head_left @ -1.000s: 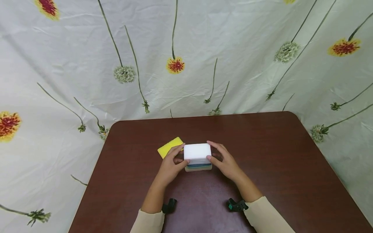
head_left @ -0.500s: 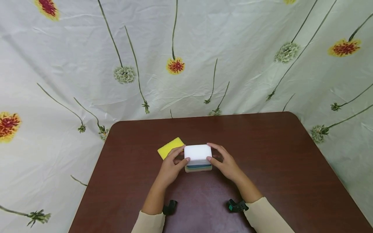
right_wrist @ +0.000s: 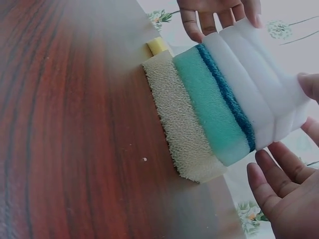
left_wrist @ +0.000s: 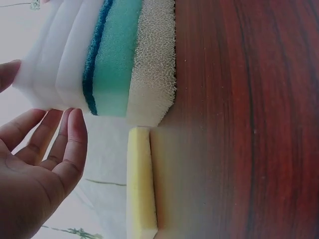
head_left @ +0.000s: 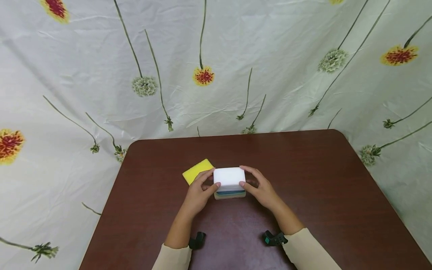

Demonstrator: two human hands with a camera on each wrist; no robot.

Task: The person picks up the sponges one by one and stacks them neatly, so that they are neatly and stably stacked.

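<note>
A stack of sponges stands in the middle of the head view. White sponges (head_left: 229, 175) lie on top. Under them is a green sponge (left_wrist: 115, 55) with a dark blue scouring layer (right_wrist: 227, 94) facing up. At the bottom, a coarse beige sponge (right_wrist: 177, 114) rests on the table. My left hand (head_left: 198, 190) holds the white sponges at their left end, thumb at the near corner and fingers along the side. From the right end, my right hand (head_left: 262, 189) holds them the same way. Behind the left fingers lies a yellow sponge (head_left: 198, 170), flat and partly hidden.
The dark red-brown table (head_left: 320, 187) has rounded far corners. A pale cloth (head_left: 270, 45) printed with flowers hangs behind it and along both sides. Black camera mounts (head_left: 197, 240) sit at both wrists. A small white crumb (right_wrist: 144, 159) lies on the wood near the stack.
Over the last second both hands and the top white sponge have settled very slightly lower and nearer. The yellow sponge stays in place, and both hands keep their hold.
</note>
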